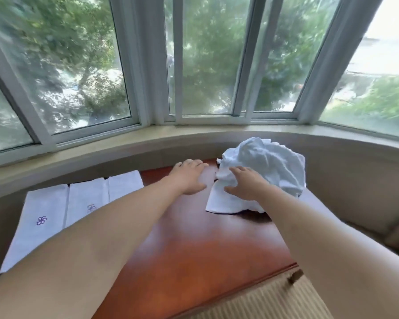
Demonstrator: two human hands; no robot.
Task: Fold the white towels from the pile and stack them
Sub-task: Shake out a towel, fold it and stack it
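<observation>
A crumpled pile of white towels (pixel 270 162) sits at the far right of the red-brown wooden table (pixel 189 245). One towel (pixel 219 201) spreads out of the pile toward me. My right hand (pixel 244 183) lies on that towel at the foot of the pile, fingers spread and slightly bent. My left hand (pixel 188 176) reaches flat over the table just left of the pile, fingers straight, holding nothing. Three folded white towels lie side by side at the left: one with a purple emblem (pixel 39 222), a second (pixel 86 201), a third (pixel 124 183).
A curved beige sill (pixel 101 155) and bay windows (pixel 207 65) run behind the table. A beige cushioned seat (pixel 355 192) lies to the right. A striped beige surface (pixel 263 300) shows below the table's near edge.
</observation>
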